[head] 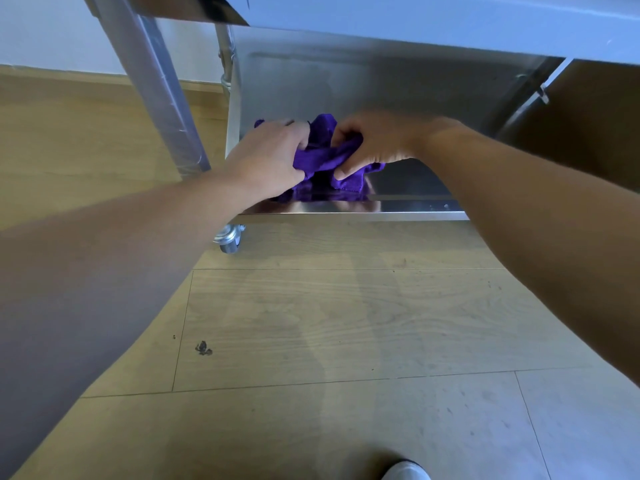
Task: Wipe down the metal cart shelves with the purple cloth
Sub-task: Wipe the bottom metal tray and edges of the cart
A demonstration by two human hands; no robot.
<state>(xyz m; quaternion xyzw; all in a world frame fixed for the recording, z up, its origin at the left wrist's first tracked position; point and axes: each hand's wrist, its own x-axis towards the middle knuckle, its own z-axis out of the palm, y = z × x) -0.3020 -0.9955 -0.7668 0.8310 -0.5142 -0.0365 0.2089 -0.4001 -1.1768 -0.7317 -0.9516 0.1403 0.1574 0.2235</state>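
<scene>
A white shoe tip (407, 471) shows at the bottom edge, on the pale wood-plank floor (329, 323), which is matte and grained, with a small dark smudge (203, 348) below the left forearm. Left of the left hand (268, 157) a smooth grey metal leg (156, 88) slants up, and a white wall (41, 29) meets the floor behind it. Below that hand a small swivel caster (230, 239) touches the floor. The left hand is closed, its fingers curled into the cloth (325, 157), a soft, crumpled purple towel bunched between both hands. The right hand (374, 143) is also closed on the cloth, thumb pressed under a fold. The cloth's lower folds rest on the shelf (415, 202), a shiny steel sheet with a raised rim that mirrors the purple. Above both hands runs the flat underside of the upper shelf (433, 22). Right of the right hand a steel post (530, 91) angles up.
</scene>
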